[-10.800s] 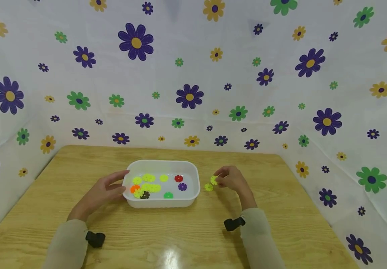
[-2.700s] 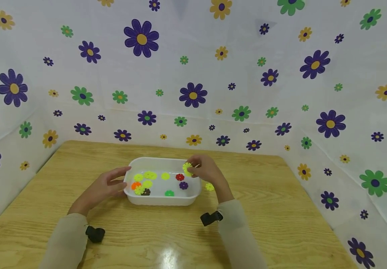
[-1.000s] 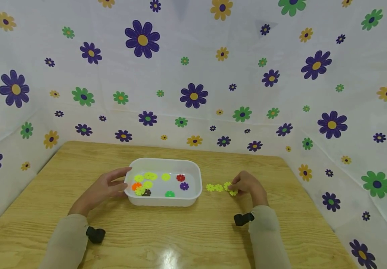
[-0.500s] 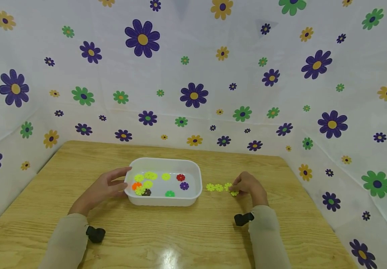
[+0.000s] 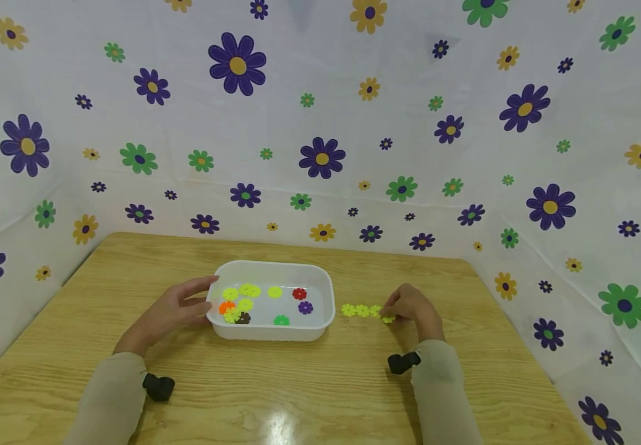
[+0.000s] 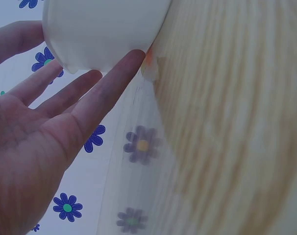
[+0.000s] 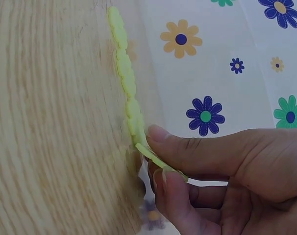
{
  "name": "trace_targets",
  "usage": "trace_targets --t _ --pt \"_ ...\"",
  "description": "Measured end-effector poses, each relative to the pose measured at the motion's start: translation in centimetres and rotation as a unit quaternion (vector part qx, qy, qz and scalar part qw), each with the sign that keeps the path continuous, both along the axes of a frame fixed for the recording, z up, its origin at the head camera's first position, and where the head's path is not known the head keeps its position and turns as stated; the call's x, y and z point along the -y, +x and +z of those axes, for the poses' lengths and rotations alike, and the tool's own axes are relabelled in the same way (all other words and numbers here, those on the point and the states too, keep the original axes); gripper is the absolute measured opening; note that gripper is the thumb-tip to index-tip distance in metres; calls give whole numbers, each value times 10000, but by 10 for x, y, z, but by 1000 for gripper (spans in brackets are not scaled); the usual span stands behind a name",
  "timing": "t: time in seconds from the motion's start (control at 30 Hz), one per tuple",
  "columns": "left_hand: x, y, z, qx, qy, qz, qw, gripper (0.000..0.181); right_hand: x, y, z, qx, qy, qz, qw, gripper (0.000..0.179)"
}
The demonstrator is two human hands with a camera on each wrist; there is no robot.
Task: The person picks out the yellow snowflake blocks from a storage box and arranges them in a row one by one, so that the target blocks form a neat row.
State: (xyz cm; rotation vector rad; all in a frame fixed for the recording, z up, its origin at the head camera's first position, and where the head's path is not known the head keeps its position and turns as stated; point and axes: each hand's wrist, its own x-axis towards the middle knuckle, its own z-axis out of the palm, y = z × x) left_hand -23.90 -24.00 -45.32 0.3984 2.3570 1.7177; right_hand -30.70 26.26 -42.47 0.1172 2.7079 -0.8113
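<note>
Tabletop (image 5: 242, 383): yellow flower row (image 5: 362, 311) runs sideways; right hand (image 5: 409, 305) pinches its end, left hand (image 5: 170, 313) spread against tub (image 5: 270, 334).

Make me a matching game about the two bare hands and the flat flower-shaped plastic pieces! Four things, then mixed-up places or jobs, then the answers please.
Things
1. Row of flat yellow flower-shaped pieces
2. Flat red flower-shaped piece
3. Bare left hand
4. Bare right hand

Places or jobs
A. Touches the white rectangular plastic tub
B. Lined up on the pale wooden table
C. Pinches one yellow piece
D. Inside the tub, just beyond the flat purple flower-shaped piece

Pairs: 1-B, 2-D, 3-A, 4-C
</note>
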Motion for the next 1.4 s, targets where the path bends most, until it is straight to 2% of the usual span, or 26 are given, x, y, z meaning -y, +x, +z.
trace_targets --t 0.43,0.67,0.87,1.0,1.4 --pt "-1 -1 -1 35 -118 73 9999 67 -7 0 0 -366 -245 -150 9989 14" --pt "0 -1 -3 11 -154 71 9999 68 -6 0 0 -191 -354 -253 9989 15" --pt "0 -2 -4 66 -166 143 9997 67 -5 0 -1 -204 -279 -251 9991 15" --pt "0 -2 -4 37 -137 81 9999 67 -5 -1 -2 -206 -252 -294 9990 14" --pt "0 -2 -4 -10 -57 -10 10000 67 -5 1 0 -233 -217 -141 9994 15"
